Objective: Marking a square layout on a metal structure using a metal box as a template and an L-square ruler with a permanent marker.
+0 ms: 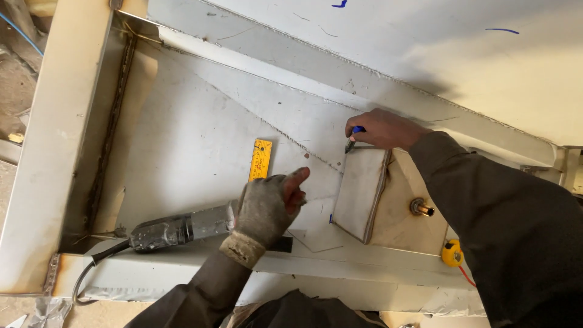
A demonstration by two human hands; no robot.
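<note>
While gripped, the marker (352, 141) (blue-capped) protrudes below the right hand's (384, 129) fingers.

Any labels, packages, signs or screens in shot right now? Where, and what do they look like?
Folding rule: on the metal sheet, just beyond the gloved left hand; narrow yellow strip with dark printed markings.
Blue pen strokes: short marks on the pale panel, top right.
No packages, signs or screens.

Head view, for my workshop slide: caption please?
Gloved left hand on power tool; right hand marks metal plate with blue marker.
</note>
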